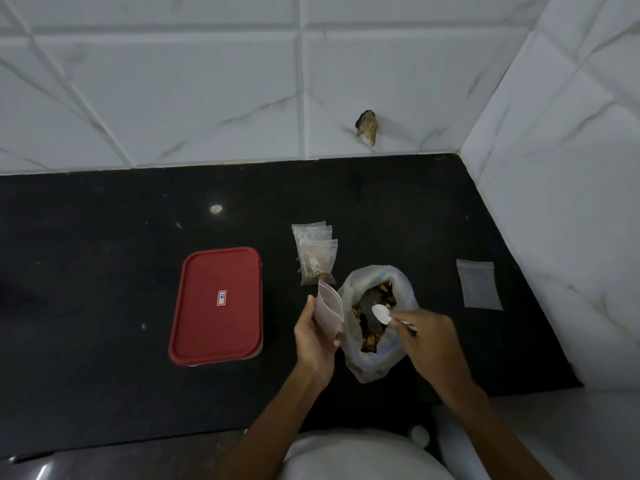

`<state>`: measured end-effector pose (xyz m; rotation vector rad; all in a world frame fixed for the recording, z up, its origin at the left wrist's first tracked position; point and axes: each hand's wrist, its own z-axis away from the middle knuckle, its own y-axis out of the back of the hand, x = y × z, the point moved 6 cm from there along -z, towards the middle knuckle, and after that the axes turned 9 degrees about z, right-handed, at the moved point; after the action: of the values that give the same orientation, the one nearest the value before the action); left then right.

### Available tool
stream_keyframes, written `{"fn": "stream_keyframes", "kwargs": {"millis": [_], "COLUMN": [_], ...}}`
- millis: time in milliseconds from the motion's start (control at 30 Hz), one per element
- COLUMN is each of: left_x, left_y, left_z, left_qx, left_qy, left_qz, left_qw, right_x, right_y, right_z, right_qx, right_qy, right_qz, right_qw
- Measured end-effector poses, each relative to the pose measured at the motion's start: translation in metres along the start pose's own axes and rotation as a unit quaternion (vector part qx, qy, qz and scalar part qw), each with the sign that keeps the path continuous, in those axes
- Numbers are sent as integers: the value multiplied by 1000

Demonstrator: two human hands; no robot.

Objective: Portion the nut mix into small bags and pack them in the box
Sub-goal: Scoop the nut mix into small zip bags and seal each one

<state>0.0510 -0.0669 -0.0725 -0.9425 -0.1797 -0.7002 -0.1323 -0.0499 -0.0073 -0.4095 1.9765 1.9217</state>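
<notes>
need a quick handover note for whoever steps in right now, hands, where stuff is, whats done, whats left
Grips: left grip holds a small clear zip bag, apparently empty; right grip holds a white plastic spoon, bowl looks empty, over the large clear bag of nut mix.
Things: about three filled small bags overlap behind the nut mix; one flat empty zip bag lies to the right; red-lidded rectangular box sits closed at left on the black counter.
Done: a few bags filled.
Left: fill the held bag and the spare, open the box, pack all.
</notes>
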Motion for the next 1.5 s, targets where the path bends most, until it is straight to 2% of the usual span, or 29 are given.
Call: {"fn": "stream_keyframes", "kwargs": {"millis": [67, 200, 300, 467, 600, 733, 833, 933, 1067, 1133, 1267, 1500], "left_x": [-5, -12, -15, -17, -15, -13, -10, -6, -3, -2, 0, 8], "left_y": [5, 10, 12, 11, 8, 10, 11, 9, 8, 9, 9, 5], "left_z": [-1, -3, -8, -10, -8, -8, -7, -6, -7, -8, -9, -9], "left_qx": [15, 37, 56, 46, 39, 35, 25, 21, 7, 3, -1, -30], "left_qy": [1, -1, -2, 5, 7, -2, -6, -11, -22, -27, -31, -62], "left_qz": [-13, -27, -21, -6, -13, -12, -11, -22, -37, -39, -42, -59], "left_qw": [1000, 999, 998, 999, 999, 999, 1000, 999, 999, 999, 999, 996], "right_x": [-5, -11, -17, -18, -15, -7, 2, 11, 14, 5, -32, -74], "right_y": [-7, -21, -23, -24, -28, -30, -25, -16, 5, 20, 50, 48], "right_z": [-4, -8, -7, -8, -17, -20, -17, -12, -4, -2, -4, -5], "right_qx": [13, -27, -28, -90, -138, -182, -194, -189, -143, -111, -53, 24], "right_qy": [24, 18, 13, -14, -94, -196, -242, -255, -269, -257, -169, -3], "right_qz": [7, 3, -17, -64, -124, -187, -236, -257, -299, -329, -332, -183], "right_qw": [1000, 999, 999, 994, 978, 945, 921, 913, 904, 902, 927, 983]}}
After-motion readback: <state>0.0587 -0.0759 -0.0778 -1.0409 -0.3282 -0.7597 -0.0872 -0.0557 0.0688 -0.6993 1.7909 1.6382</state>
